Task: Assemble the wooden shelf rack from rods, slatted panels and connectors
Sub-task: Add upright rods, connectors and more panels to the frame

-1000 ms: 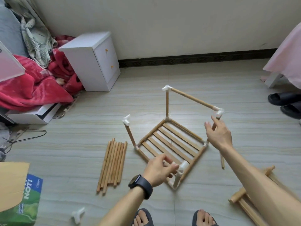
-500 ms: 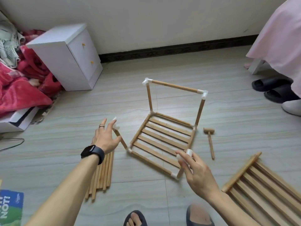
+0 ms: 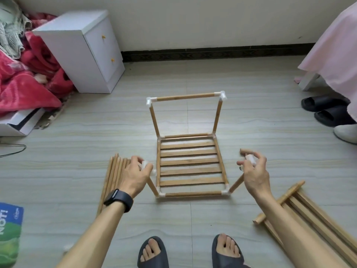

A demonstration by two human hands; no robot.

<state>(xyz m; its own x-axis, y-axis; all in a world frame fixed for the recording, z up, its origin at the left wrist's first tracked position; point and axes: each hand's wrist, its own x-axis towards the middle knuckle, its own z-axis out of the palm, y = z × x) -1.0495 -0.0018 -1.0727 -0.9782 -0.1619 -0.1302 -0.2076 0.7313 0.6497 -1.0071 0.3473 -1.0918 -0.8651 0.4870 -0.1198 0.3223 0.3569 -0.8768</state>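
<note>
The partly built rack stands on the floor in front of me. Its slatted panel (image 3: 190,165) lies flat as the base. Two far upright rods carry a top cross rod (image 3: 185,97) between white corner connectors (image 3: 222,95). The two near uprights lean outward. My left hand (image 3: 137,175) grips the white connector (image 3: 144,163) on top of the near-left rod (image 3: 152,187). My right hand (image 3: 253,171) pinches the white connector (image 3: 250,159) on top of the near-right rod (image 3: 236,183).
A bundle of loose rods (image 3: 114,175) lies left of the rack, partly under my left arm. A second slatted panel (image 3: 309,213) lies at the lower right. A white cabinet (image 3: 83,51), red blankets (image 3: 25,84), black slippers (image 3: 324,105) and a green box (image 3: 9,235) ring the floor.
The rack now sits square to me instead of at an angle. My left hand has closed on the near-left connector. My right hand keeps hold of the near-right one.
</note>
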